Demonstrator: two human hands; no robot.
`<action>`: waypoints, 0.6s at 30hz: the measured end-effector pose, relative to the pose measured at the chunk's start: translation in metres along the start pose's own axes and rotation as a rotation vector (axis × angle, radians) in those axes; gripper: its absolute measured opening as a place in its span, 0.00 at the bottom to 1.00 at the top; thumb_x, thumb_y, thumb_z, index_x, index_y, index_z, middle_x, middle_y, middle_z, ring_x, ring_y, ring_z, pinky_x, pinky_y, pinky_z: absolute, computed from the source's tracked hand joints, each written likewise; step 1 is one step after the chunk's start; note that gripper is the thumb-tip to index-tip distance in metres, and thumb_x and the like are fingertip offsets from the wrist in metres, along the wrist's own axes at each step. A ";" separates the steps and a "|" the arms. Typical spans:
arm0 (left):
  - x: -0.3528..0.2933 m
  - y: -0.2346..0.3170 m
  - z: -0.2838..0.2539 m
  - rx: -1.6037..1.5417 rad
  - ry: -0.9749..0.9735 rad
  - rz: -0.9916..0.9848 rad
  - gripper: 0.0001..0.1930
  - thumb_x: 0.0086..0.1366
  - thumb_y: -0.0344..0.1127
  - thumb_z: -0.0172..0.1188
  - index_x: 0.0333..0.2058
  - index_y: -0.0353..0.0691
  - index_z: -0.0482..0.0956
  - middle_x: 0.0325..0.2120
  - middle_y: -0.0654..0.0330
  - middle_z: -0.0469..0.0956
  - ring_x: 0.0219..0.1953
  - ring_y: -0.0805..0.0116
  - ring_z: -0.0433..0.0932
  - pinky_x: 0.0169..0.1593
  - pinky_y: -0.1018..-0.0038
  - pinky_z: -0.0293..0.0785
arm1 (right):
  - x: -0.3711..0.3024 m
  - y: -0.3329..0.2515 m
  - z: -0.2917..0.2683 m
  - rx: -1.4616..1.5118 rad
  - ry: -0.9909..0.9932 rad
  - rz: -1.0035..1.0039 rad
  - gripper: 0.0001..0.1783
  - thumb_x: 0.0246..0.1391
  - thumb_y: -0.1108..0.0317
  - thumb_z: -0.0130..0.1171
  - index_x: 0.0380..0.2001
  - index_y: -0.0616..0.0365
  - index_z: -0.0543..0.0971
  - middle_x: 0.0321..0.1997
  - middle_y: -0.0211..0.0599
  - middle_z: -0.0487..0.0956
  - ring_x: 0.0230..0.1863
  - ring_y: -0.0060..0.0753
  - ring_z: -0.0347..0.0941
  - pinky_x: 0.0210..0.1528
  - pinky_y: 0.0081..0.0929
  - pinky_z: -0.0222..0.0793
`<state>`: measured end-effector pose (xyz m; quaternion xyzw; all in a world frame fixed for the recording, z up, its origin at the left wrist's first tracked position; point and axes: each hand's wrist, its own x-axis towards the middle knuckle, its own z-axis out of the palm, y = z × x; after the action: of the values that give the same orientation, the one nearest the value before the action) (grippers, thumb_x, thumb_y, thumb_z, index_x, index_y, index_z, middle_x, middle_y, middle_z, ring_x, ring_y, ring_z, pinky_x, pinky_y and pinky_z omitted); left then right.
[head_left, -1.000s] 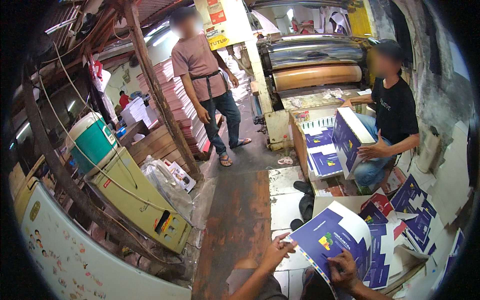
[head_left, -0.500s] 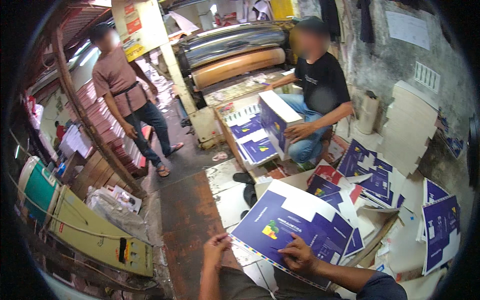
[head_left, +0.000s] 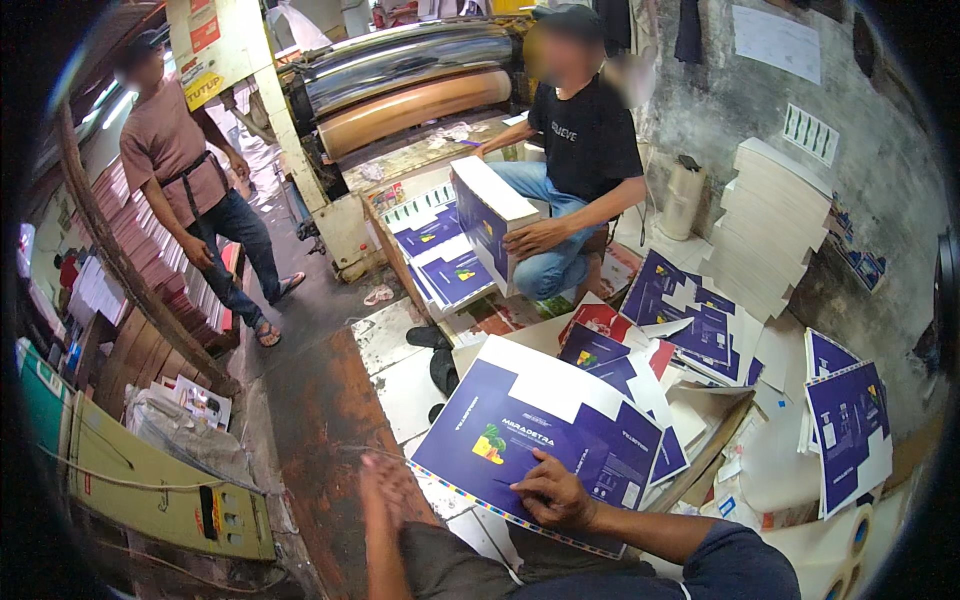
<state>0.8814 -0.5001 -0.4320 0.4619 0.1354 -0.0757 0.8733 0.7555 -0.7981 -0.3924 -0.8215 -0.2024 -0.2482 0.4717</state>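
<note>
A large die-cut purple and white printed sheet (head_left: 545, 440) lies slanted in front of me, with a coloured strip along its near edge. My right hand (head_left: 555, 495) rests on its printed face, fingers bent and slightly apart. Just off the sheet's left corner is my left hand (head_left: 384, 490), smeared by motion. A faint thin line runs by its fingertips; I cannot make out what it is. Across from me a crouching person (head_left: 590, 150) in a black shirt holds a thick stack of purple printed sheets (head_left: 492, 215) upright with both hands.
More printed sheets (head_left: 690, 320) and scraps lie to the right, with others (head_left: 845, 430) beyond. A tall pile of white board (head_left: 765, 230) stands by the wall. Behind is a roller machine (head_left: 410, 110). Another person (head_left: 185, 165) stands at left, beyond a yellowish-green metal cabinet (head_left: 165, 490).
My left hand has come off the sheet's left corner and moved down and left. My right hand stays on the sheet. The whole view has swung a little to the right.
</note>
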 end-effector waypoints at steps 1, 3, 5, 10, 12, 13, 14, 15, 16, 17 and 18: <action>-0.018 -0.016 0.015 -0.066 -0.062 -0.102 0.24 0.68 0.56 0.53 0.49 0.40 0.69 0.35 0.57 0.75 0.29 0.61 0.78 0.29 0.68 0.78 | 0.000 0.000 -0.001 -0.006 -0.006 0.001 0.16 0.44 0.80 0.65 0.39 0.55 0.81 0.30 0.34 0.76 0.36 0.34 0.75 0.65 0.56 0.59; -0.044 -0.043 0.032 -0.043 -0.226 -0.223 0.23 0.68 0.52 0.54 0.48 0.38 0.68 0.37 0.56 0.76 0.30 0.59 0.79 0.29 0.66 0.80 | 0.000 0.001 0.001 -0.010 0.001 -0.015 0.16 0.44 0.80 0.65 0.39 0.55 0.81 0.30 0.34 0.76 0.37 0.35 0.75 0.65 0.56 0.59; -0.056 -0.059 0.040 0.151 -0.366 -0.219 0.19 0.67 0.43 0.58 0.47 0.35 0.67 0.36 0.54 0.77 0.30 0.61 0.80 0.30 0.66 0.81 | 0.000 -0.001 0.001 -0.007 -0.004 -0.005 0.15 0.45 0.80 0.64 0.39 0.56 0.81 0.30 0.34 0.76 0.36 0.35 0.74 0.64 0.55 0.60; -0.053 -0.057 0.048 0.337 -0.296 -0.191 0.15 0.63 0.32 0.63 0.44 0.33 0.70 0.26 0.57 0.79 0.22 0.67 0.80 0.26 0.72 0.81 | 0.003 -0.008 -0.001 0.043 0.028 0.049 0.13 0.51 0.79 0.61 0.42 0.56 0.80 0.30 0.34 0.74 0.33 0.31 0.73 0.58 0.46 0.68; -0.051 -0.051 0.039 0.369 -0.260 -0.108 0.15 0.61 0.32 0.65 0.42 0.34 0.72 0.26 0.58 0.79 0.21 0.68 0.80 0.24 0.74 0.80 | 0.007 -0.023 -0.008 0.188 0.043 0.261 0.14 0.54 0.79 0.58 0.44 0.56 0.79 0.32 0.36 0.74 0.32 0.32 0.73 0.47 0.34 0.70; -0.048 -0.042 0.034 0.381 -0.236 -0.087 0.15 0.61 0.32 0.64 0.43 0.34 0.72 0.26 0.58 0.79 0.21 0.69 0.80 0.23 0.75 0.80 | 0.011 -0.029 -0.013 0.255 0.056 0.369 0.15 0.55 0.79 0.57 0.45 0.56 0.78 0.32 0.37 0.73 0.32 0.33 0.73 0.42 0.29 0.71; -0.045 -0.033 0.030 0.391 -0.214 -0.067 0.15 0.61 0.32 0.64 0.43 0.35 0.72 0.27 0.58 0.79 0.20 0.69 0.80 0.23 0.76 0.80 | 0.013 -0.026 -0.017 0.222 0.077 0.324 0.14 0.56 0.79 0.56 0.47 0.57 0.77 0.32 0.36 0.73 0.31 0.29 0.72 0.40 0.27 0.72; -0.047 -0.019 0.032 0.370 -0.193 -0.027 0.14 0.61 0.31 0.63 0.43 0.35 0.72 0.27 0.59 0.78 0.20 0.70 0.79 0.22 0.77 0.79 | 0.015 -0.022 -0.021 0.186 0.099 0.277 0.14 0.58 0.78 0.55 0.48 0.58 0.76 0.32 0.35 0.72 0.31 0.25 0.71 0.38 0.25 0.73; -0.050 -0.005 0.032 0.347 -0.164 0.012 0.14 0.61 0.30 0.62 0.44 0.36 0.72 0.27 0.60 0.78 0.20 0.72 0.79 0.21 0.79 0.79 | 0.018 -0.020 -0.026 0.153 0.113 0.233 0.14 0.60 0.77 0.55 0.49 0.60 0.75 0.32 0.34 0.71 0.31 0.21 0.70 0.36 0.23 0.73; -0.050 0.005 0.026 0.365 -0.125 0.038 0.13 0.62 0.30 0.60 0.44 0.36 0.72 0.26 0.60 0.78 0.19 0.73 0.78 0.21 0.80 0.77 | 0.023 -0.021 -0.033 0.166 0.132 0.247 0.12 0.60 0.78 0.52 0.47 0.61 0.76 0.32 0.36 0.71 0.30 0.22 0.70 0.33 0.22 0.71; -0.049 0.015 0.015 0.386 -0.074 0.073 0.12 0.62 0.29 0.59 0.44 0.36 0.72 0.26 0.61 0.78 0.19 0.75 0.77 0.20 0.81 0.76 | 0.029 -0.020 -0.037 0.138 0.143 0.245 0.12 0.60 0.78 0.50 0.46 0.62 0.76 0.32 0.36 0.71 0.30 0.23 0.70 0.32 0.21 0.70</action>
<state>0.8413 -0.5032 -0.3971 0.6224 0.0692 -0.0856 0.7749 0.7591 -0.8181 -0.3451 -0.7860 -0.0831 -0.2323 0.5669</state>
